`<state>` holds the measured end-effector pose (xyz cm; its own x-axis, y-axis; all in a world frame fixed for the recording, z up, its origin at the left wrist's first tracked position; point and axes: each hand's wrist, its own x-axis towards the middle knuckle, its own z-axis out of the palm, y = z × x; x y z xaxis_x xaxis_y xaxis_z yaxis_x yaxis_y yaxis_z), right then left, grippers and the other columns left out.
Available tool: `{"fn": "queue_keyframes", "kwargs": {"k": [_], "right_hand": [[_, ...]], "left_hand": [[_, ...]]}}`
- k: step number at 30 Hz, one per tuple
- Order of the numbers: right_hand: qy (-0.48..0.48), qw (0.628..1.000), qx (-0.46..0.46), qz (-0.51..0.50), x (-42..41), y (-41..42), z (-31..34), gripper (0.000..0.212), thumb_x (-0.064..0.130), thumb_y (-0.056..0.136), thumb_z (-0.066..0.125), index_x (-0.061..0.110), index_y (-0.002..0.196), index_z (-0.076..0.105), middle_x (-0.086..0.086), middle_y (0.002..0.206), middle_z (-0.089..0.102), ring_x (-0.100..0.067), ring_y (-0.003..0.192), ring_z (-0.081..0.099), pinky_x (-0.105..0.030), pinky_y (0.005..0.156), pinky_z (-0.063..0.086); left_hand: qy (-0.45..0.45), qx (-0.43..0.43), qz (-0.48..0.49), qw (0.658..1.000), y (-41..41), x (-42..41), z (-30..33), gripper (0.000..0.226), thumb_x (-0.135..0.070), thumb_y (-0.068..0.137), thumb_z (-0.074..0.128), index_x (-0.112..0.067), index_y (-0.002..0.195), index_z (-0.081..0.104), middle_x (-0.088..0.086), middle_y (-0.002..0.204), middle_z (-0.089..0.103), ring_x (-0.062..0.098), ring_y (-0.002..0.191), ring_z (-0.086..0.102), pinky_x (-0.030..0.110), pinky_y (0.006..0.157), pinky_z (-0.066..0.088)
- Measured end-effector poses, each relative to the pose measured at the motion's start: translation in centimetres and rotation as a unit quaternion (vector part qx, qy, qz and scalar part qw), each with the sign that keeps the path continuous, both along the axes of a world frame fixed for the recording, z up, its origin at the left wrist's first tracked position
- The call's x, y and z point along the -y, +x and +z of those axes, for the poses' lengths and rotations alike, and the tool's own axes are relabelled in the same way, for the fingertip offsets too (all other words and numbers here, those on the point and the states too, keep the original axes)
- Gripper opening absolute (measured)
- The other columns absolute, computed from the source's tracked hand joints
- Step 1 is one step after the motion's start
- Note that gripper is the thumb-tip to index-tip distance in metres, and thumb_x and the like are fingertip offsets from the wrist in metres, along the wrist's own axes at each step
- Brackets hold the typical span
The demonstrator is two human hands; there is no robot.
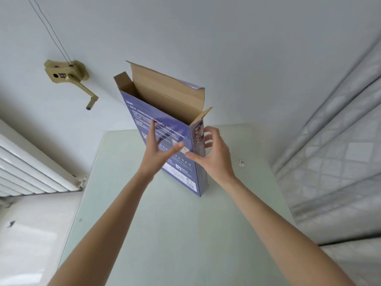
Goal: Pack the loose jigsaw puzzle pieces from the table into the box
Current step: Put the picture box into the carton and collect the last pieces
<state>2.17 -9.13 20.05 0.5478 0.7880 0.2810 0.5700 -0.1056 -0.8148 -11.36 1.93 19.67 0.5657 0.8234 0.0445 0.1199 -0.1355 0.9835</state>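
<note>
A tall, flat purple box (pixel 142 114) stands upright on the pale green table (pixel 165 228). Its top is open, with the brown cardboard flaps raised. My left hand (pixel 156 155) lies flat against the box's printed front face, fingers spread, holding nothing. My right hand (pixel 214 155) grips the box's narrow right side, thumb on the front face and fingers wrapped around the edge. One small white jigsaw piece (pixel 241 163) lies on the table to the right of the box. The inside of the box is hidden from me.
A white radiator (pixel 26 168) runs along the left wall. A tan wall crank with thin cables (pixel 68 77) hangs above it. Grey patterned curtains (pixel 340 141) fall close to the table's right edge. A small dark scrap (pixel 10 223) lies on the floor at left.
</note>
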Motion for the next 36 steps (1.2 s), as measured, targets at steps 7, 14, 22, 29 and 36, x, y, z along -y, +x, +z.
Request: {"fn": "queue_keyframes", "kwargs": {"k": [7, 14, 22, 29, 36], "right_hand": [[0.027, 0.979, -0.1, 0.173, 2.4, -3.8, -1.9, 0.051, 0.006, 0.081, 0.069, 0.016, 0.127, 0.048, 0.003, 0.111, 0.058, -0.011, 0.095, 0.062, -0.018, 0.077, 0.052], [-0.01, 0.959, -0.072, 0.274, 3.6, -5.0, -4.4, 0.062, -0.001, 0.088, 0.056, 0.02, 0.142, 0.034, 0.004, 0.143, 0.042, -0.01, 0.127, 0.045, -0.027, 0.105, 0.039], [-0.086, 0.959, 0.021, 0.27, 5.4, -0.1, -7.0, 0.057, -0.004, 0.086, 0.05, 0.021, 0.137, 0.043, 0.004, 0.143, 0.042, -0.011, 0.131, 0.038, -0.015, 0.105, 0.026], [-0.218, 0.958, 0.076, 0.172, 5.7, 8.3, -13.6, 0.044, -0.001, 0.085, 0.05, 0.014, 0.126, 0.055, -0.004, 0.13, 0.052, -0.023, 0.121, 0.048, -0.024, 0.095, 0.033], [-0.258, 0.935, 0.091, 0.224, 0.6, 8.7, -18.2, 0.044, 0.002, 0.087, 0.05, 0.015, 0.13, 0.051, -0.004, 0.134, 0.049, -0.023, 0.125, 0.044, -0.027, 0.096, 0.034]], "left_hand": [[0.047, -0.016, 0.009, 0.999, -3.2, 2.1, -2.0, 0.108, -0.06, 0.052, 0.082, -0.019, 0.14, 0.034, 0.008, 0.134, 0.045, 0.018, 0.117, 0.053, 0.032, 0.084, 0.054], [0.072, -0.022, 0.158, 0.985, -5.6, 6.2, -4.2, 0.088, -0.027, 0.06, 0.087, -0.032, 0.127, 0.032, -0.002, 0.125, 0.051, 0.014, 0.115, 0.053, 0.028, 0.08, 0.054], [0.096, -0.166, 0.266, 0.945, -3.3, 10.1, -5.9, 0.1, -0.048, 0.056, 0.083, -0.026, 0.131, 0.022, -0.006, 0.13, 0.045, 0.011, 0.107, 0.054, 0.029, 0.072, 0.048], [0.067, -0.153, 0.328, 0.93, -2.3, 10.0, -6.4, 0.065, -0.033, 0.067, 0.079, -0.025, 0.113, 0.033, -0.016, 0.103, 0.056, 0.008, 0.09, 0.058, 0.038, 0.081, 0.052], [0.038, -0.079, 0.367, 0.926, -5.4, 7.9, -7.3, 0.05, -0.012, 0.078, 0.072, -0.023, 0.109, 0.034, -0.009, 0.116, 0.053, 0.01, 0.108, 0.055, 0.026, 0.086, 0.052]]}}
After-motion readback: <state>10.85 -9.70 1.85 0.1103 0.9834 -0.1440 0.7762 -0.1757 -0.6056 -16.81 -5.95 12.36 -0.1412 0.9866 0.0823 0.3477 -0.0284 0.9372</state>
